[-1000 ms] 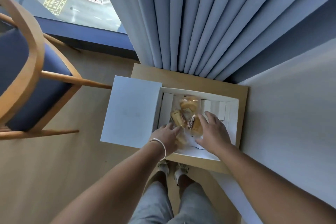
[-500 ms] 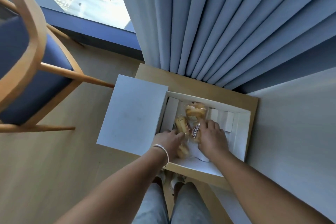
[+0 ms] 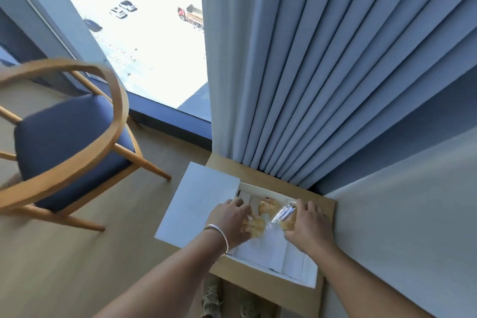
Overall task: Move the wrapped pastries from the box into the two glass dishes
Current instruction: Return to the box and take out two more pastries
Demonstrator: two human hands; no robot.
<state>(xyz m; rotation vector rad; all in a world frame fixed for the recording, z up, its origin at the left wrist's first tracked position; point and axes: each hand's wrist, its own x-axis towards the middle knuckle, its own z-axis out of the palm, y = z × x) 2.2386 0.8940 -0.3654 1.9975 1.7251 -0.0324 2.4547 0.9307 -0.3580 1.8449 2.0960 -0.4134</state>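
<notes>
An open white box (image 3: 296, 263) sits on a small wooden table (image 3: 327, 204), its lid (image 3: 198, 204) folded out to the left. My left hand (image 3: 231, 219), with a silver bangle on the wrist, grips a wrapped golden pastry (image 3: 254, 226) over the box. My right hand (image 3: 307, 224) grips another wrapped pastry (image 3: 284, 215) by its clear wrapper. A third pastry (image 3: 267, 205) lies in the box between my hands. No glass dish is in view.
A wooden chair with a blue seat (image 3: 67, 147) stands to the left on the wood floor. Blue-grey curtains (image 3: 322, 72) hang behind the table, a window (image 3: 134, 33) is at the back left, and a grey wall (image 3: 413, 214) rises to the right.
The view has tilted up toward the window. My hands have spread apart, each lifting a wrapped pastry from the cluster in the box.
</notes>
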